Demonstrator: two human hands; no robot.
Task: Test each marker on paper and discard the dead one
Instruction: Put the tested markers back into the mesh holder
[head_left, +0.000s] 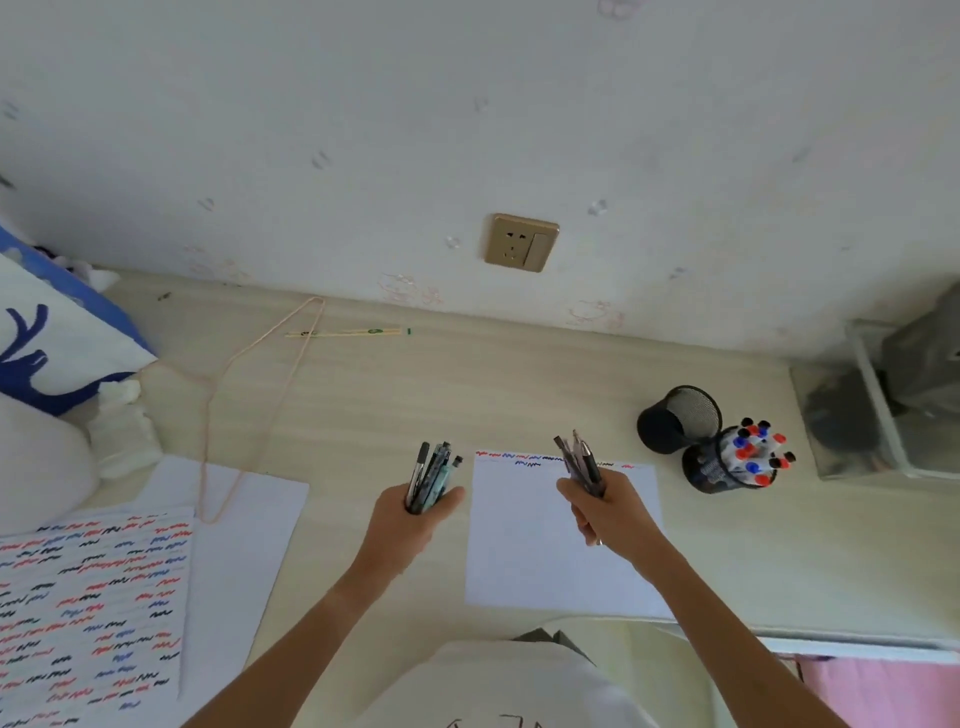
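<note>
Two black mesh cups at desk right, touching. Far cup (678, 418) tipped toward the camera, mouth open, inside dark; contents cannot be told. Near cup (714, 467) upright, packed with white-barrelled markers (758, 447), caps red, blue and black, standing ends up.

Left hand (410, 512) curled tight round a bundle of pens (431, 475), dark and grey barrels, one teal, fanned upward from the fist. Right hand (605, 506) likewise wrapped round a second bunch (582, 460), slim dark and grey barrels, tips pointing up and slightly left. Both hands raised over the desk; left just beside the sheet, right above its top edge.

Test sheet (561, 540): plain white paper, flat, rectangular, short red, blue and black squiggles along its top edge only. At left, another sheet (88, 603) densely covered in rows of the same squiggles, lying over a blank sheet (249, 519).

Desk (415, 395) pale wood grain, smooth. Thin pinkish cord (218, 395) looped across it. Brass-coloured wall socket (521, 242) above. Clear plastic box (883, 405) at far right, contents blurred.
</note>
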